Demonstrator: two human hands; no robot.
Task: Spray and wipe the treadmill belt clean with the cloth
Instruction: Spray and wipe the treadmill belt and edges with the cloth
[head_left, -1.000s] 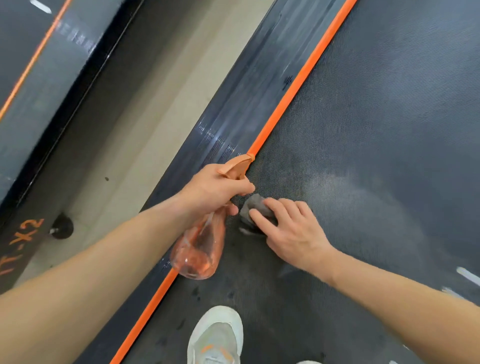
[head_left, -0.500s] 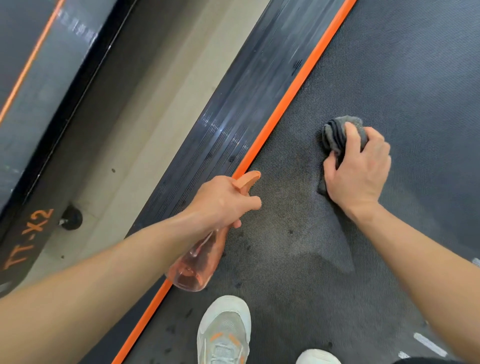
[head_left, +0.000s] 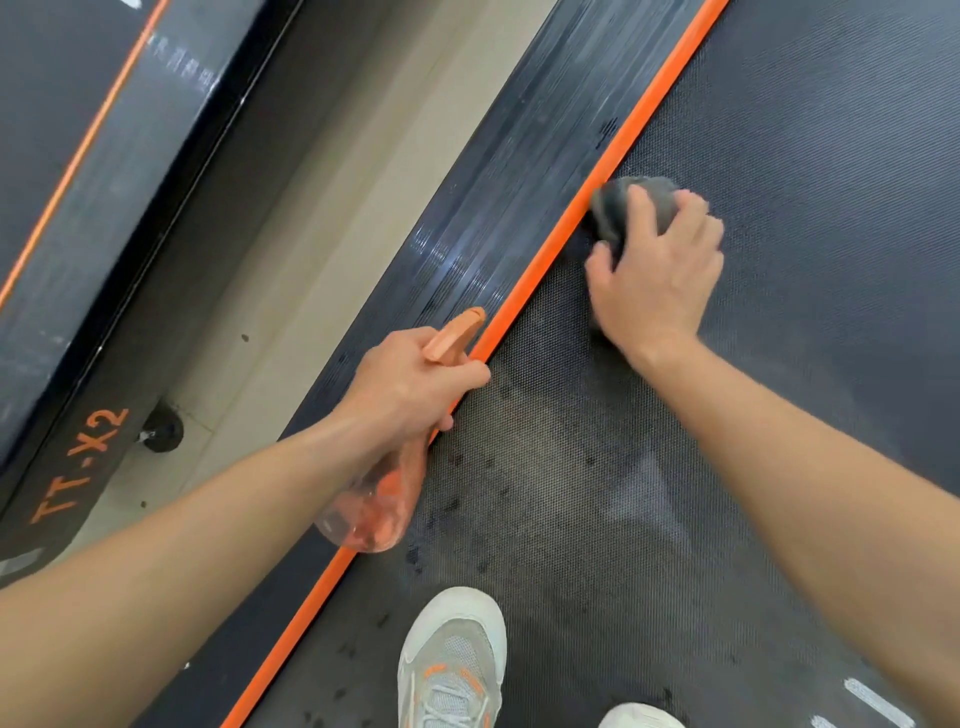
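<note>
On the treadmill belt, against its orange strip, our right hand grips the bunched grey cloth, pressing it down; nearer us, our left hand is clamped round the spray bottle.

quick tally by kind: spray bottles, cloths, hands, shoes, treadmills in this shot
translucent orange plastic spray bottle: 1
crumpled dark grey cloth: 1
bare hands: 2, left hand and right hand
pale sneakers: 2
black treadmills with orange trim: 2
total: 8
</note>
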